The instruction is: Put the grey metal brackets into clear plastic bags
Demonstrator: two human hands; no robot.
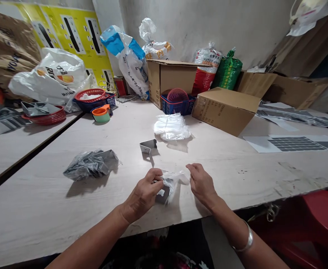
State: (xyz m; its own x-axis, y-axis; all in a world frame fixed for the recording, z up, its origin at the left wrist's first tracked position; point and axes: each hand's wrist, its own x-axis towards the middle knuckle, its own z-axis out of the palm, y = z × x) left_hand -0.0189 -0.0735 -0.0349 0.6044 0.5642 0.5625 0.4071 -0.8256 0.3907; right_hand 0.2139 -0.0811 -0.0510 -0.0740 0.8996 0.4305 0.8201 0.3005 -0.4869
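Near the table's front edge, my left hand (145, 194) is closed on a clear plastic bag (173, 181) with a dark grey piece (163, 193) in it. My right hand (201, 183) is at the bag's right end, thumb and fingers pinched together; whether they hold the film is too small to tell. A bent grey metal bracket (149, 146) stands on the table just beyond my left hand. Further left lies a pile of bagged grey pieces (92, 164). A stack of clear plastic bags (171, 127) lies beyond the bracket.
Behind are cardboard boxes (227, 108), a blue basket (178, 105) and filled sacks (228, 69). Orange and green tape rolls (101, 115) and a red basket (48, 116) are at left. Printed sheets (293, 144) lie at right, above a red stool (321, 213).
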